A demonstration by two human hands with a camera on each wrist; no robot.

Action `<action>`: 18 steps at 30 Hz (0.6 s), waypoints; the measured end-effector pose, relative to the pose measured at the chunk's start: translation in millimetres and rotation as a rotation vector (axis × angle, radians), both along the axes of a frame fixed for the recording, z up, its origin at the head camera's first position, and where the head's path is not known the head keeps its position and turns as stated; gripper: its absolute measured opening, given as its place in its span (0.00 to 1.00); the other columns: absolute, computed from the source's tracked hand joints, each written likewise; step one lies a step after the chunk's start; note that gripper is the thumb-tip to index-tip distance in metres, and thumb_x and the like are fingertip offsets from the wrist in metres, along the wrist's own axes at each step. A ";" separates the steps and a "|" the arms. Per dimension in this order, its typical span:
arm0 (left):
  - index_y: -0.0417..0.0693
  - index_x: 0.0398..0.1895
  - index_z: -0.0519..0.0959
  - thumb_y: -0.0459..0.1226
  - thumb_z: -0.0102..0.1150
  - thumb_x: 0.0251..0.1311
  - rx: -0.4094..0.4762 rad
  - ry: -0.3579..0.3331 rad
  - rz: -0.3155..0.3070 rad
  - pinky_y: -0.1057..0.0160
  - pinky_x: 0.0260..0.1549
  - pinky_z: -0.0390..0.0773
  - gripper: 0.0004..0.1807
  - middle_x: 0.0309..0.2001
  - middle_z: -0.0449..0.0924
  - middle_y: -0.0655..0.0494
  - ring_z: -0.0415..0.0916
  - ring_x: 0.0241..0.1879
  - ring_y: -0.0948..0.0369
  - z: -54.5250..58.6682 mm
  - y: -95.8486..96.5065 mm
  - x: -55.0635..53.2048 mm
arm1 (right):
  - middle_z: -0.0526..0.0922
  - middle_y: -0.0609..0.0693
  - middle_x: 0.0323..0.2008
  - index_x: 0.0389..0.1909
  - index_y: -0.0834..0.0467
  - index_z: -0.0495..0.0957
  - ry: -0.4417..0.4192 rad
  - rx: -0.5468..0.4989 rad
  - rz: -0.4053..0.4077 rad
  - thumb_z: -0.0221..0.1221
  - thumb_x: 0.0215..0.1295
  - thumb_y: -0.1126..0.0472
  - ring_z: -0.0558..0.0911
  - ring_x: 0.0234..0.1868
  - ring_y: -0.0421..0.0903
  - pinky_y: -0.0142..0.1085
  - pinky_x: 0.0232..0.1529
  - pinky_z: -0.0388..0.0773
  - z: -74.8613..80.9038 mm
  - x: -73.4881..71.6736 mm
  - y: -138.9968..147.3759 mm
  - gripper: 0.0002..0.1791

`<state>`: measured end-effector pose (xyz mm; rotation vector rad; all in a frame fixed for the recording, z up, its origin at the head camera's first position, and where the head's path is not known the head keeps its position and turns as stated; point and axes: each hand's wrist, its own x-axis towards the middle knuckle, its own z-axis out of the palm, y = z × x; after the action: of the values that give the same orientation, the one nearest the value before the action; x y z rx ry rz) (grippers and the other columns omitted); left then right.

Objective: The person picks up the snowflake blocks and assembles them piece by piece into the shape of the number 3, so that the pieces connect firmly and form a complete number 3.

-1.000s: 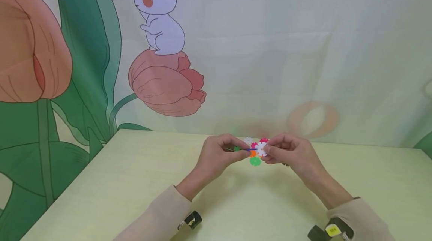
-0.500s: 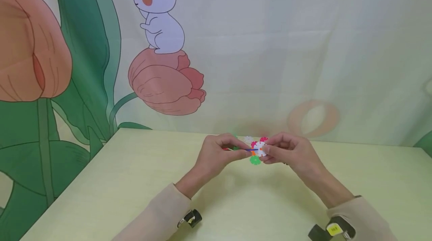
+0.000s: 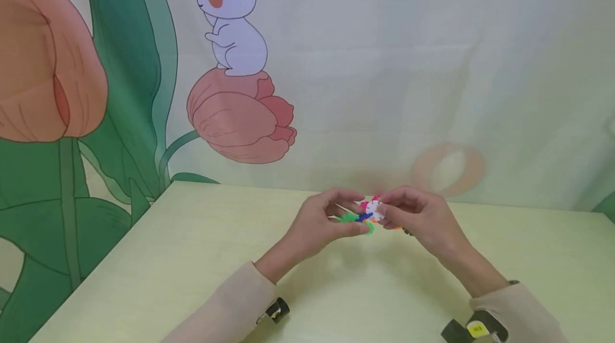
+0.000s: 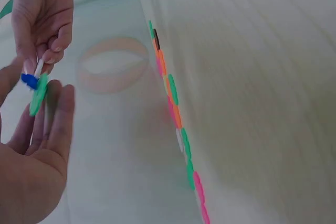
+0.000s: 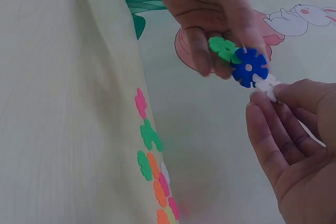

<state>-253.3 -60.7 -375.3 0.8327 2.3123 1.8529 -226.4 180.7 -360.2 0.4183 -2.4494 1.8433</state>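
Note:
My right hand [image 3: 425, 217] pinches a white notched plastic disc [image 5: 266, 85] between thumb and fingers. A blue snowflake disc [image 5: 242, 61] is joined to its edge, and a green disc [image 5: 222, 48] follows beyond the blue one, so the three form a short chain. The left hand [image 3: 317, 220] is around the green end, thumb and fingers spread apart; in the left wrist view its fingers [image 4: 62, 124] lie right behind the green disc [image 4: 40, 95]. The chain is held up in the air between both hands.
Loose discs in pink [image 5: 140, 103], green [image 5: 147, 134], orange [image 5: 159, 192] and other colours lie on the pale table [image 3: 192, 257] beyond the hands. A curtain [image 3: 384, 92] with a printed rabbit and tulips hangs behind the table's far edge.
My left thumb and fingers have spread from their pinch on the blue disc, which now tilts to show more of its face. The right hand keeps its pinch on the white disc.

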 end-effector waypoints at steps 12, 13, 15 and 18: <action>0.47 0.45 0.92 0.41 0.72 0.68 0.013 -0.109 0.043 0.55 0.42 0.87 0.09 0.38 0.89 0.57 0.84 0.37 0.60 -3.5 1.9 -0.9 | 0.88 0.55 0.54 0.54 0.59 0.89 0.070 0.036 0.070 0.71 0.71 0.59 0.90 0.42 0.53 0.39 0.52 0.86 -1.4 -1.6 -2.6 0.15; 0.47 0.45 0.92 0.40 0.72 0.68 0.013 -0.110 0.051 0.55 0.42 0.87 0.09 0.37 0.89 0.57 0.84 0.37 0.60 -3.3 2.2 -0.7 | 0.88 0.54 0.54 0.55 0.59 0.89 0.073 0.038 0.080 0.70 0.71 0.59 0.91 0.42 0.53 0.38 0.53 0.85 -1.2 -1.6 -2.7 0.15; 0.47 0.44 0.92 0.40 0.72 0.68 0.011 -0.112 0.069 0.55 0.42 0.87 0.08 0.37 0.89 0.57 0.84 0.37 0.60 -2.7 2.6 -0.3 | 0.88 0.54 0.54 0.56 0.58 0.88 0.076 0.043 0.099 0.70 0.71 0.59 0.91 0.44 0.51 0.38 0.55 0.84 -0.7 -1.2 -2.6 0.15; 0.47 0.42 0.92 0.41 0.73 0.67 0.021 -0.122 0.086 0.59 0.43 0.85 0.08 0.37 0.89 0.57 0.85 0.38 0.60 -2.7 2.7 -0.1 | 0.88 0.52 0.53 0.56 0.57 0.88 0.066 0.042 0.119 0.70 0.71 0.58 0.90 0.46 0.50 0.37 0.56 0.83 -0.3 -1.1 -2.5 0.15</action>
<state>-253.5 -58.0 -378.0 0.6126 2.2926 1.9066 -227.5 178.2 -360.4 0.6302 -2.4735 1.7910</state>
